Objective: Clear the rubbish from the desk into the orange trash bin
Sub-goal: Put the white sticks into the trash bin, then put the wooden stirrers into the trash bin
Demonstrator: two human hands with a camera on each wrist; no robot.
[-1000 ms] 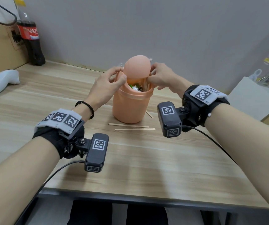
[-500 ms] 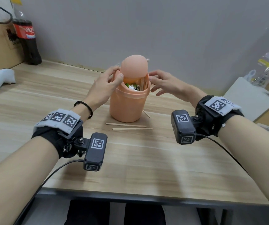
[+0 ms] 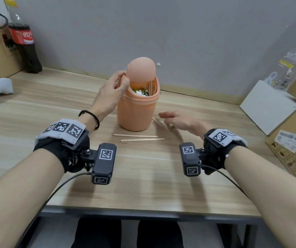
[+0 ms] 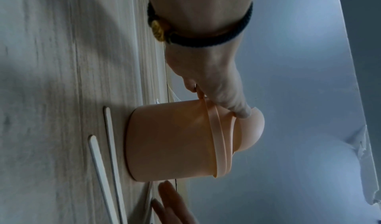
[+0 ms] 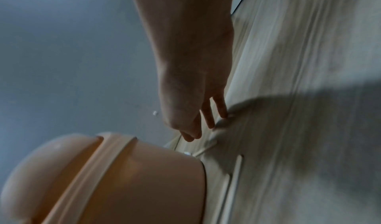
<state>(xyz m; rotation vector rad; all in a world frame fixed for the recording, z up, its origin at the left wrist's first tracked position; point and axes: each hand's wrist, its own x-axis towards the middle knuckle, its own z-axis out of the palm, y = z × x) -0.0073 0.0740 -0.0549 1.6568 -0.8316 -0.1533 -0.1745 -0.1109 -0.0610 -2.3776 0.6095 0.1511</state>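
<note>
Bin (image 3: 136,111) unlabelled; left hand (image 3: 110,93) pinched its lid (image 3: 141,71), right hand (image 3: 177,120) spread, empty; head view alone showed cola bottle (image 3: 24,47).

Orange trash bin (image 3: 136,113) upright on the tabletop (image 3: 36,108), swing lid (image 3: 141,68) tipped open, rubbish inside, two wooden sticks (image 3: 135,136) flat just before it, third stick (image 3: 158,122) at its right

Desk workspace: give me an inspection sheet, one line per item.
Surface: wooden desk, light grain.
Job's things: orange trash bin upright, swing lid tipped open, rubbish inside; two wooden sticks lie before it, a third stick to its right.
Clutter: cola bottle, white box, cardboard cartons.
Grippers: left hand holds the bin's rim; right hand open, low over the third stick.
Cables: wrist-camera cable.
Surroundings: grey wall.
</note>
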